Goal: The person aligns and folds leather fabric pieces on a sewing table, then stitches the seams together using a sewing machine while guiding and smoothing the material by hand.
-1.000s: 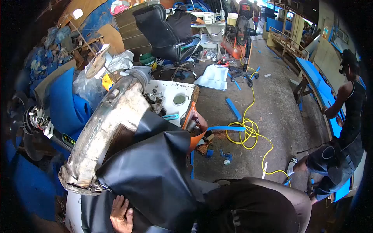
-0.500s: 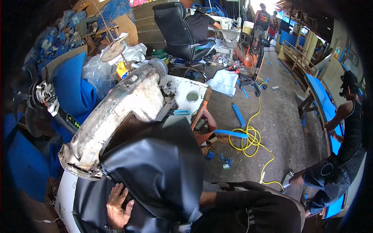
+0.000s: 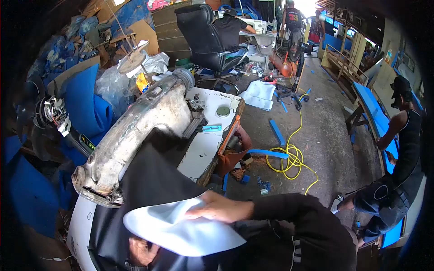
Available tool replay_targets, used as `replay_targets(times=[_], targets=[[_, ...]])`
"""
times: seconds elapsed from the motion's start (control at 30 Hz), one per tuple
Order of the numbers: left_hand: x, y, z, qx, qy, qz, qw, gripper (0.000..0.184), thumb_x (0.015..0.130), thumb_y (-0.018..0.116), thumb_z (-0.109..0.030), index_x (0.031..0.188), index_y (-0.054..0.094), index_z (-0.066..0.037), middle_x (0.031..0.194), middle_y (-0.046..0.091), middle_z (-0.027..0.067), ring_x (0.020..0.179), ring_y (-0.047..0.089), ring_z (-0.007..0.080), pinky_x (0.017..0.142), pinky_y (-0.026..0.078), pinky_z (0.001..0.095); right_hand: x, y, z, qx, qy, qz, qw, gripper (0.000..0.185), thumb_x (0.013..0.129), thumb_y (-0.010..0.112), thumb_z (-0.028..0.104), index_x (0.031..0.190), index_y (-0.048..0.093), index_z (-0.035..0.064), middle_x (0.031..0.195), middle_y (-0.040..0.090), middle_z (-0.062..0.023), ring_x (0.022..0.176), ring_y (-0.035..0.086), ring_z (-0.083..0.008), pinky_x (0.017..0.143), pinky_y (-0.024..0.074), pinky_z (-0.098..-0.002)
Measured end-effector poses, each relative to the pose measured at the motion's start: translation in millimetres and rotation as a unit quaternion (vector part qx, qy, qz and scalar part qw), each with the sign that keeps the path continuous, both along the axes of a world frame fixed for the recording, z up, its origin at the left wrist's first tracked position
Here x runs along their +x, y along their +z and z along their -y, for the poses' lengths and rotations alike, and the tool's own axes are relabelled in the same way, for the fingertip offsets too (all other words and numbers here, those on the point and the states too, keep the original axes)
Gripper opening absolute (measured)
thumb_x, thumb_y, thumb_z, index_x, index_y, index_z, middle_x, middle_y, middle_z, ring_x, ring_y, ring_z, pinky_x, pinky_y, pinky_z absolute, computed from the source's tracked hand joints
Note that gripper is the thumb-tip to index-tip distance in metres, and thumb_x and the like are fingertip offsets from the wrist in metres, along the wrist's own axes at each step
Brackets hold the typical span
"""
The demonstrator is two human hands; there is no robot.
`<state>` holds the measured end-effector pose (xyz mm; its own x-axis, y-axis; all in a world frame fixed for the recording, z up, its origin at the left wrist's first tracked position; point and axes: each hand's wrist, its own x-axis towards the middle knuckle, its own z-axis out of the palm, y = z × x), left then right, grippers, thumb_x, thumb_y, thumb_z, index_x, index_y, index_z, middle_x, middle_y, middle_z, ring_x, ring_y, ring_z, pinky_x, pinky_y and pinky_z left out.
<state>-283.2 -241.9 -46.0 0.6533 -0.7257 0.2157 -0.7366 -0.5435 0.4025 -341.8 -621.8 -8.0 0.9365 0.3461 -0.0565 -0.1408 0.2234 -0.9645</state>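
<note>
A worn, whitish sewing machine [image 3: 131,131] stands on the white table in front of me. Black vinyl sheet [image 3: 158,176] runs beneath its arm and down toward my lap. My right hand [image 3: 221,208] grips a folded-back part of this sheet, whose white backing [image 3: 185,230] faces up. Under that flap, at the machine's near end, my left hand [image 3: 142,250] rests against the black sheet; its fingers are mostly hidden. Farther along the tabletop lie a light-blue thread snipper [image 3: 211,128] and a small round metal tin [image 3: 223,111].
An orange pouch [image 3: 235,144] hangs at the table's right edge. Yellow cable [image 3: 294,158] coils on the floor. At right, a person [image 3: 407,131] works at a bench with blue sheet [image 3: 375,108]. A black office chair [image 3: 208,40] stands behind, with other people beyond.
My right hand has come up from behind the sheet and folded it back leftward, exposing its white backing. The flap now covers much of my left hand. More tabletop shows.
</note>
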Motion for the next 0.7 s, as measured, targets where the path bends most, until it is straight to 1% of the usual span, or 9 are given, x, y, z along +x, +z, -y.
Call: replay_targets(times=[0.03, 0.1, 0.2, 0.23, 0.37, 0.47, 0.53, 0.63, 0.7], targets=[[-2.2, 28.7, 25.7, 0.027, -0.012, -0.068, 0.997, 0.059, 0.090, 0.084, -0.043, 0.132, 0.075, -0.004, 0.151, 0.060, 0.0292, 0.137, 0.058, 0.0513, 0.117, 0.045, 0.0594, -1.9, -10.4, 22.3, -0.113, 0.020, 0.002, 0.993, 0.035, 0.102, 0.077, 0.037, 0.104, 0.081, 0.0018, 0.086, 0.076, -0.0042, 0.072, 0.069, -0.0108, 0.062, 0.0512, -0.0274], [-8.9, 32.4, 38.2, 0.000, -0.014, 0.019, 1.000, 0.071, 0.081, 0.090, -0.047, 0.136, 0.074, -0.005, 0.156, 0.056, 0.0319, 0.144, 0.053, 0.0532, 0.122, 0.041, 0.0607, -21.8, -72.0, 33.3, -0.063, -0.078, -0.044, 0.994, 0.043, 0.104, 0.075, 0.042, 0.104, 0.081, -0.0003, 0.087, 0.076, -0.0062, 0.072, 0.070, -0.0136, 0.067, 0.0536, -0.0288], [-14.7, 38.7, 44.0, 0.025, -0.004, 0.004, 1.000, 0.078, 0.078, 0.093, -0.044, 0.141, 0.071, -0.003, 0.159, 0.051, 0.0338, 0.148, 0.049, 0.0539, 0.125, 0.037, 0.0612, -39.9, -122.6, 55.1, -0.027, -0.122, -0.241, 0.963, 0.047, 0.106, 0.073, 0.044, 0.104, 0.079, -0.0023, 0.093, 0.076, -0.0076, 0.080, 0.071, -0.0153, 0.076, 0.0561, -0.0311], [-15.5, 37.8, 44.1, 0.030, -0.003, 0.008, 1.000, 0.079, 0.078, 0.093, -0.044, 0.141, 0.070, -0.002, 0.159, 0.051, 0.0338, 0.148, 0.050, 0.0539, 0.125, 0.037, 0.0614, -46.3, -121.5, 65.2, -0.068, -0.126, -0.231, 0.962, 0.047, 0.108, 0.070, 0.042, 0.111, 0.076, -0.0039, 0.100, 0.075, -0.0091, 0.090, 0.071, -0.0158, 0.083, 0.0564, -0.0319], [-48.6, 51.5, 76.6, 0.095, 0.046, 0.078, 0.991, 0.092, 0.082, 0.091, -0.048, 0.142, 0.059, 0.015, 0.156, 0.053, 0.0353, 0.147, 0.050, 0.0524, 0.125, 0.039, 0.0584, -49.3, -136.7, 97.9, -0.009, -0.173, -0.216, 0.961, 0.034, 0.109, 0.066, 0.032, 0.120, 0.072, -0.0002, 0.104, 0.074, -0.0080, 0.095, 0.070, -0.0160, 0.084, 0.0562, -0.0328], [-61.7, 33.2, 85.5, 0.109, 0.111, 0.126, 0.980, 0.071, 0.099, 0.076, -0.039, 0.141, 0.059, 0.015, 0.155, 0.055, 0.0331, 0.146, 0.052, 0.0496, 0.124, 0.041, 0.0568, -24.4, -142.1, 150.4, -0.165, -0.257, -0.043, 0.951, 0.031, 0.109, 0.064, 0.027, 0.123, 0.071, 0.0003, 0.112, 0.073, -0.0119, 0.103, 0.069, -0.0231, 0.092, 0.0547, -0.0388], [-64.5, 25.0, 93.7, 0.081, 0.144, 0.134, 0.977, 0.055, 0.104, 0.070, -0.029, 0.138, 0.063, 0.013, 0.151, 0.059, 0.0314, 0.143, 0.056, 0.0477, 0.124, 0.042, 0.0558, 3.3, -93.7, 178.9, -0.318, -0.330, 0.145, 0.877, 0.032, 0.109, 0.062, 0.024, 0.128, 0.070, -0.0007, 0.120, 0.072, -0.0167, 0.112, 0.067, -0.0301, 0.098, 0.0528, -0.0431], [-65.3, 17.0, 94.9, 0.055, 0.165, 0.137, 0.975, 0.040, 0.107, 0.064, -0.020, 0.132, 0.069, 0.011, 0.144, 0.066, 0.0285, 0.138, 0.062, 0.0446, 0.124, 0.042, 0.0546, 52.2, -27.6, 214.6, -0.542, -0.326, 0.386, 0.671, 0.037, 0.109, 0.061, 0.027, 0.135, 0.070, 0.0028, 0.135, 0.070, -0.0184, 0.125, 0.063, -0.0372, 0.108, 0.0484, -0.0477], [-62.1, 15.4, 93.5, 0.031, 0.174, 0.134, 0.975, 0.034, 0.108, 0.062, -0.016, 0.128, 0.072, 0.009, 0.140, 0.070, 0.0264, 0.135, 0.065, 0.0429, 0.124, 0.043, 0.0541, 91.5, -29.3, 228.7, -0.615, -0.343, 0.422, 0.571, 0.041, 0.107, 0.063, 0.031, 0.138, 0.070, 0.0054, 0.144, 0.069, -0.0168, 0.136, 0.059, -0.0370, 0.115, 0.0440, -0.0497]])
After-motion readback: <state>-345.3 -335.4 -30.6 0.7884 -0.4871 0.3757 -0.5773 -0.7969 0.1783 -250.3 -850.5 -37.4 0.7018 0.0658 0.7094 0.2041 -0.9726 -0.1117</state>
